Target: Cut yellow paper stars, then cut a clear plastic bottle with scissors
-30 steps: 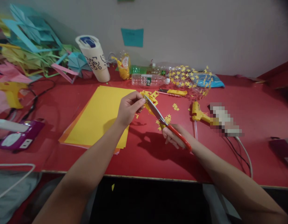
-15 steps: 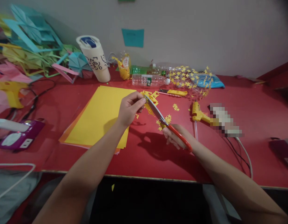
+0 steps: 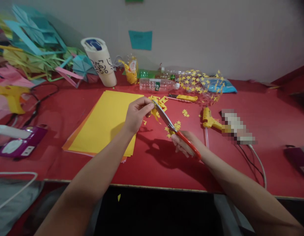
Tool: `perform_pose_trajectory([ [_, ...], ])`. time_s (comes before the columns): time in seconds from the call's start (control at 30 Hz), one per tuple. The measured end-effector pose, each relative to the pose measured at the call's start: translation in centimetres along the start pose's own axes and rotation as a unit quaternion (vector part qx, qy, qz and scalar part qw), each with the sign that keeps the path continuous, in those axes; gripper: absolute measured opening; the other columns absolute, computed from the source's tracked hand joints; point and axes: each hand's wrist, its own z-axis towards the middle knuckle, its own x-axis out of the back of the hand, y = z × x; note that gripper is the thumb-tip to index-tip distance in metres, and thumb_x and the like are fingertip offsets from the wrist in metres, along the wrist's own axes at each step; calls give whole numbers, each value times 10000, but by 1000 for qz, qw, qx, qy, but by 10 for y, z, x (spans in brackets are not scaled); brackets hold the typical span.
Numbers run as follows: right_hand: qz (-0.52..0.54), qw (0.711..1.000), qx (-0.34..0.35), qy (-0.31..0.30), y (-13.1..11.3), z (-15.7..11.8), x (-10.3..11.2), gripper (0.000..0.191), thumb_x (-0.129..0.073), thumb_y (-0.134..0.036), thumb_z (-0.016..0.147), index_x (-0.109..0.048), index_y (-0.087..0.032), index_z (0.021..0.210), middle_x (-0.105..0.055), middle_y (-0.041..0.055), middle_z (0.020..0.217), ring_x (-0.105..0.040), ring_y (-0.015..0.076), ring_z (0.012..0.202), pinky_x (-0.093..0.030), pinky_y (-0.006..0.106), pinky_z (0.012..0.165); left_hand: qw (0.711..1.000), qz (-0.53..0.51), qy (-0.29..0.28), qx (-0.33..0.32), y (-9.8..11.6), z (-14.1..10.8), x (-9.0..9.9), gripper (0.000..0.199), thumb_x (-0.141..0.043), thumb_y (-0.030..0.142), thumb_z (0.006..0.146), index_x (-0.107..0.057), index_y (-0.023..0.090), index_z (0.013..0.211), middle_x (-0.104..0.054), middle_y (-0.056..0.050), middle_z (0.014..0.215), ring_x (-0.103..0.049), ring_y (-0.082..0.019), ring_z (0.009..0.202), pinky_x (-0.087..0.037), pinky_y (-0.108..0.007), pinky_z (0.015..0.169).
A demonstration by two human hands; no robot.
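Note:
My left hand (image 3: pixel 139 114) pinches a small piece of yellow paper (image 3: pixel 155 113) between thumb and fingers, above the right edge of a stack of yellow paper sheets (image 3: pixel 100 121). In my right hand (image 3: pixel 185 144) is a pair of scissors (image 3: pixel 170 124) with red handles, blade tips touching the piece near my left thumb. The blades look nearly together. Cut-out yellow stars (image 3: pixel 176 125) lie on the red table under the scissors, with another small cluster of stars (image 3: pixel 185 113) to the right. Yellow scraps with star-shaped holes (image 3: pixel 163 101) lie behind my left fingertips, partly hidden.
Behind stand a white tumbler (image 3: pixel 100 64), a clear plastic bottle (image 3: pixel 158 85) lying down, and a star-covered bottle (image 3: pixel 199 82). A yellow utility knife (image 3: pixel 186 98) and glue gun (image 3: pixel 211 119) lie right. Folded paper shapes (image 3: pixel 38 42) and a purple power strip (image 3: pixel 21 144) are left.
The yellow strip below my left fingertips now hangs differently, narrower and curled. The scissors' red handle has shifted slightly left, its blades a little closer together. My left hand stays in place.

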Motion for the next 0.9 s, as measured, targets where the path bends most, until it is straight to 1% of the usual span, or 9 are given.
perform_pose_trajectory([
  [0.1, 19, 1000, 16, 10, 2, 2, 0, 535, -648, -713, 696, -421, -248, 563, -404, -102, 337, -397, 72, 263, -490, 254, 433, 1000, -5, 3, 5, -1, 2, 0, 141, -640, 232, 738, -602, 195, 607, -516, 38, 525, -466, -64, 487, -402, -214, 502],
  [0.23, 56, 994, 72, 62, 5, 6, 5, 542, -583, -752, 738, -451, -254, 570, -369, -107, 304, -383, 84, 263, -539, 289, 499, 997, 9, 1, 70, 0, 4, 2, 124, -668, 240, 711, -624, 198, 603, -518, 38, 501, -427, -62, 449, -339, -206, 442],
  [0.3, 70, 988, 98, 100, 6, 10, 8, 549, -571, -760, 752, -465, -251, 575, -369, -104, 306, -370, 83, 261, -537, 290, 498, 991, 33, -50, 121, -1, 4, 1, 126, -696, 245, 694, -639, 199, 591, -478, 49, 463, -380, -58, 422, -300, -206, 424],
  [0.37, 95, 980, 115, 130, 6, 13, 12, 555, -564, -767, 761, -461, -251, 583, -363, -106, 313, -353, 80, 255, -526, 286, 482, 978, 68, -114, 161, -4, 2, -2, 115, -715, 258, 687, -668, 204, 597, -497, 47, 465, -376, -60, 425, -308, -212, 438],
  [0.5, 139, 971, 123, 152, 9, 18, 17, 560, -565, -776, 757, -465, -248, 602, -358, -109, 319, -333, 74, 245, -495, 273, 441, 956, 130, -186, 185, -16, -9, -16, 93, -709, 249, 693, -704, 208, 610, -682, -7, 640, -561, -106, 575, -425, -244, 570],
  [0.57, 143, 971, 120, 152, 10, 19, 18, 560, -579, -773, 751, -470, -244, 603, -362, -110, 321, -332, 70, 244, -496, 270, 445, 947, 156, -197, 200, -22, -15, -22, 116, -684, 256, 733, -708, 210, 628, -657, 6, 595, -543, -108, 540, -415, -251, 561],
  [0.67, 134, 973, 114, 150, 10, 19, 17, 552, -601, -762, 740, -468, -243, 608, -367, -111, 324, -343, 71, 249, -497, 267, 446, 945, 152, -200, 208, -25, -19, -26, 289, -623, 383, 833, -687, 206, 613, -527, 22, 447, -465, -110, 443, -374, -258, 500],
  [0.8, 127, 975, 102, 154, 10, 20, 16, 537, -614, -748, 732, -453, -251, 608, -361, -112, 315, -344, 76, 247, -495, 268, 435, 947, 75, -177, 258, -24, -15, -20, 390, -566, 544, 856, -719, 212, 719, -592, -15, 474, -471, -121, 415, -357, -253, 423],
  [0.9, 138, 971, 105, 162, 11, 21, 17, 527, -619, -734, 740, -453, -251, 609, -353, -114, 319, -349, 76, 253, -487, 262, 431, 929, 11, -178, 323, -21, -8, -12, 404, -567, 573, 831, -717, 213, 723, -580, -18, 453, -407, -105, 356, -304, -252, 364],
])
